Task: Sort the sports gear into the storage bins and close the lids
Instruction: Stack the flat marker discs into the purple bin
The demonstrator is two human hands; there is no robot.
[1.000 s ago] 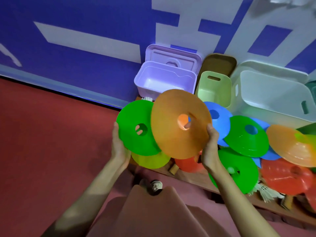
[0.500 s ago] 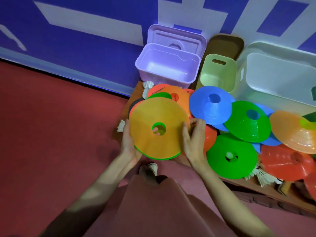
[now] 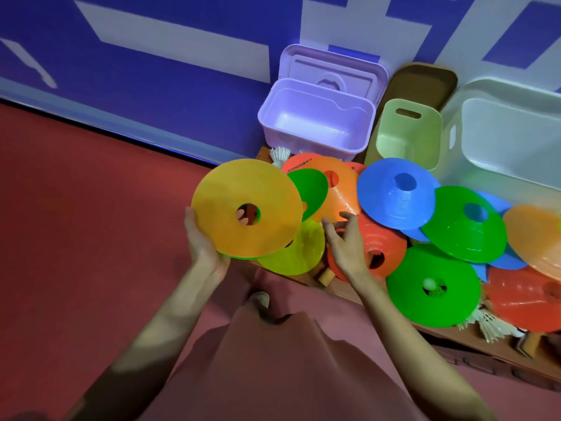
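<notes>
My left hand grips a stack of disc cones, an orange cone on top and a green one showing under its lower edge. My right hand hovers with loosely spread fingers over a red cone and holds nothing. Several more cones lie on the low wooden platform: yellow-green, orange, blue, green and another green. The lilac bin stands open at the back.
A small pale green bin and a large whitish bin stand open beside the lilac one, all against the blue wall. Shuttlecocks lie at the platform's back left and front right. Red floor stretches to the left.
My right hand let go of the orange cone after laying it on the green one in my left hand. The left hand has carried the stack leftward; the right hand now hovers over the pile.
</notes>
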